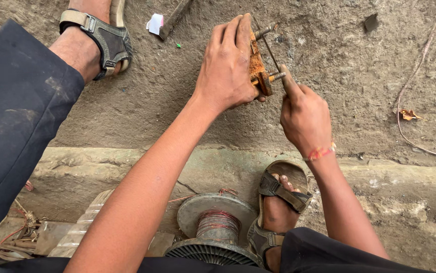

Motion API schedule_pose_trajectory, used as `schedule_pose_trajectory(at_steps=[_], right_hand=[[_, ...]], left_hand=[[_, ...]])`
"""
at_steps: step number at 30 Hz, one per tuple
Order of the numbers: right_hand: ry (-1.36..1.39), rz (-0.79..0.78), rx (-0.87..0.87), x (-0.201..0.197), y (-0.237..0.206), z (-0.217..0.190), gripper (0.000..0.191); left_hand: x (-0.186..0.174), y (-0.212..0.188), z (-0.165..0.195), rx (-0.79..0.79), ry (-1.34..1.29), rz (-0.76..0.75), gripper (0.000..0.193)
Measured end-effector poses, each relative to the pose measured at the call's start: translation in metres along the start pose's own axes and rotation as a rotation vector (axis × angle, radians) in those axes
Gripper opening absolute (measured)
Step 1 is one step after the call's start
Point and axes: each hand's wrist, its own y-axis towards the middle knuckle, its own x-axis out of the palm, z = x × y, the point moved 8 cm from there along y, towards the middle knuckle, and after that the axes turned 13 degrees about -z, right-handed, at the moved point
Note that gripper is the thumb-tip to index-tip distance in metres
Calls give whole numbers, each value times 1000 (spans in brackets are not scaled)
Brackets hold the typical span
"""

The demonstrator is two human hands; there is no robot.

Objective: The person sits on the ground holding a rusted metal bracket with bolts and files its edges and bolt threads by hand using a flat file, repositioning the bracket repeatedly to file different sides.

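Two hands work a rusty, stiff, heavy-looking orange iron bracket with two bolts [258, 60]: left hand [226, 68] clamps its body, right hand [304, 114] pinches a thin metal rod [267, 43].

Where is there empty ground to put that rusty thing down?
Bare ground lies right of the rusty piece, before the thin wire. More lies left of the left hand, toward the sandalled foot. Crowded below: the wire spool and scraps.

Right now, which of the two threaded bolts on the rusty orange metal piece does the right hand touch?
The lower bolt: the right hand has its fingertip against it. The upper bolt sticks out free, above the left hand that grips the rusty orange metal piece.
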Motion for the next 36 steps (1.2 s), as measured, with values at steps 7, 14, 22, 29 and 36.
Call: schedule_pose_trajectory(at_steps=[7, 14, 22, 29, 36], right_hand=[[-8, 78, -91, 3, 13, -4, 57], [3, -23, 50, 5, -50, 5, 55], [117, 80, 153, -6, -78, 30, 47], [187, 132, 165, -12, -78, 34, 50], [104, 246, 142, -12, -92, 60, 52]], left_hand=[[-1, -1, 2, 19, -16, 8, 118], [3, 5, -4, 6, 10, -53, 132], [9, 12, -12, -22, 1, -98, 119], [5, 12, -9, -40, 59, -102, 110], [-2, -3, 10, -39, -57, -62, 126]])
